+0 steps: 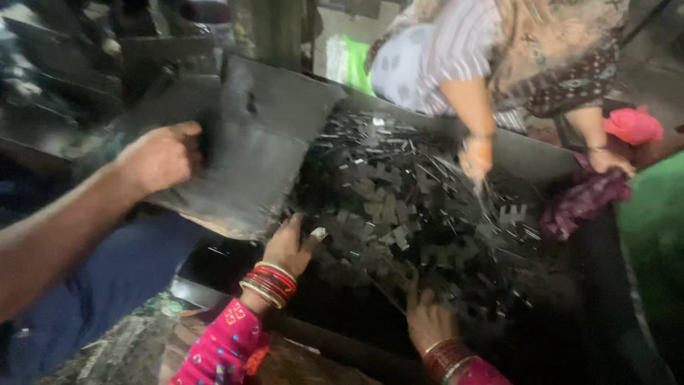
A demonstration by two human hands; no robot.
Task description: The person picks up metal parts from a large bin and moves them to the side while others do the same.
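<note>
1. A co-worker's hand (160, 157) is gripping a tilted pan (249, 150) at 10 o'clock.
2. My left hand (288, 246) is curling at the pan's lip; I cannot tell its grip.
3. My right hand (427, 321), nearer, is lying spread and empty on the parts (399, 192). They are heaping dark and flat towards 12 o'clock, stretching from 10 to 4.

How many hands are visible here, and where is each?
5. The wearer's left hand and right hand reach into the metal pieces; another person's hand grips the tray; a third person's blurred hand and far hand are opposite. Others may be hidden.
</note>
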